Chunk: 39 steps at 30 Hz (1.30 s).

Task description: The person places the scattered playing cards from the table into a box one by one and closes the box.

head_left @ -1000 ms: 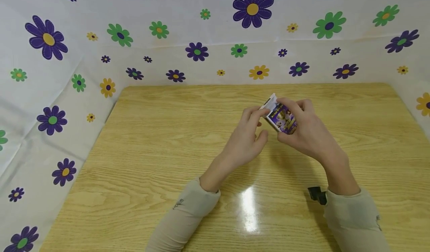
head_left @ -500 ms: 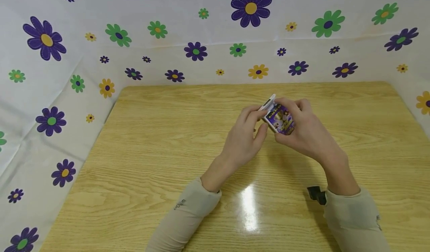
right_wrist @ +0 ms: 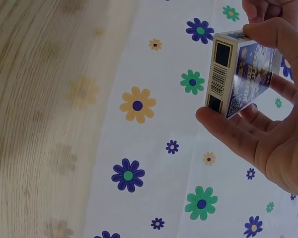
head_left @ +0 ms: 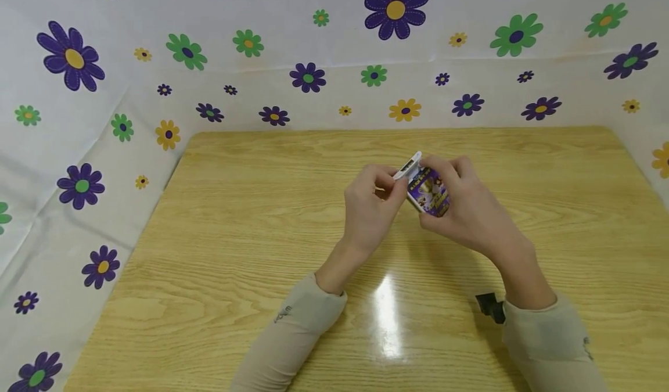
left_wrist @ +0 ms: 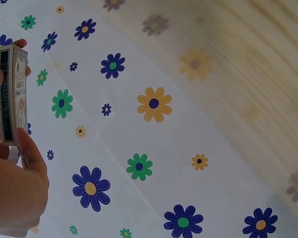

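A small purple card box (head_left: 430,193) with a trophy picture is held up above the table, tilted. Its white end flap (head_left: 407,166) stands lifted at the upper left. My right hand (head_left: 473,212) grips the box by its edges, thumb on the near side and fingers on the far side. At the flap, my left hand (head_left: 368,206) pinches with thumb and index finger. The right wrist view shows a barcode on the narrow end of the box (right_wrist: 251,74). In the left wrist view, a printed narrow side of the box (left_wrist: 20,94) faces the camera. The box's inside is hidden.
A light wood-grain table (head_left: 235,235) lies under both hands. White cloth (head_left: 334,49) printed with flowers rises behind it and along both sides. A black piece (head_left: 491,308) sticks out beside the right sleeve (head_left: 543,328).
Both hands and the box have shifted slightly left. My left fingers, earlier stretched along the box's end, now curl and pinch the flap, which stands further out.
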Motion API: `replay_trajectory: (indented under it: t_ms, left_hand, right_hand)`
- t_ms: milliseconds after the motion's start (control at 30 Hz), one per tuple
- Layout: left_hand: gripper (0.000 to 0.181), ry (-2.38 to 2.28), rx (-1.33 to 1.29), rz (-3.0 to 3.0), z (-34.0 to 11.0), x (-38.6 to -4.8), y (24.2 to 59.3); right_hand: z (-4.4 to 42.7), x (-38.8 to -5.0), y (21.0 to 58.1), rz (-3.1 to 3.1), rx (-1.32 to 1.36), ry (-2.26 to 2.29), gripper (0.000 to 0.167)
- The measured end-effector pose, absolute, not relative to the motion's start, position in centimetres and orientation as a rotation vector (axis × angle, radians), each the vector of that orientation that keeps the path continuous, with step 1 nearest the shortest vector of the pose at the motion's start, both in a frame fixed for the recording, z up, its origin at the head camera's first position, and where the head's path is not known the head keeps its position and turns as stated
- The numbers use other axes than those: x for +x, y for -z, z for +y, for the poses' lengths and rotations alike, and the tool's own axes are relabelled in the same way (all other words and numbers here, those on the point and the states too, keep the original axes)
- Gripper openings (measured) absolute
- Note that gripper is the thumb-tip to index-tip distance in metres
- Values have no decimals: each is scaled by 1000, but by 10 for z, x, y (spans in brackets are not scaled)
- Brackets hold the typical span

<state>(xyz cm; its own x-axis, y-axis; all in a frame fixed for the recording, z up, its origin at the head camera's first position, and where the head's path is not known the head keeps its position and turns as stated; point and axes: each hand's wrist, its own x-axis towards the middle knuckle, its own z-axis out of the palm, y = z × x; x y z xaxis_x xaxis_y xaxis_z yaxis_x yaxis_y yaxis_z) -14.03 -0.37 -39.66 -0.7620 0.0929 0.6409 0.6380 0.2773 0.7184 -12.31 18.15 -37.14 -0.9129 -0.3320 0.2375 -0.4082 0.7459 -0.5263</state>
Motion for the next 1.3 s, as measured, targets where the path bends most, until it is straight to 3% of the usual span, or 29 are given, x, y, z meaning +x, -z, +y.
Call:
replay_trajectory:
  t_ms: [200,433,900,1300]
  left_hand:
    - [19,1574,-663,-2143,-6,-141,393]
    - [16,1455,-730,-2151,-7,-141,392]
    - [20,2015,-430,-2188,-14,-142,386]
    - [16,2047,-349,-2196,-15,-142,384]
  right_hand:
    - [181,-123,373,-2799,605,-887,82]
    - [181,-122,374,-2763,616,-871,81]
    - [179,-122,374,-2762,629,-882,84]
    - [177,-124,376,-2753,656,-846,84]
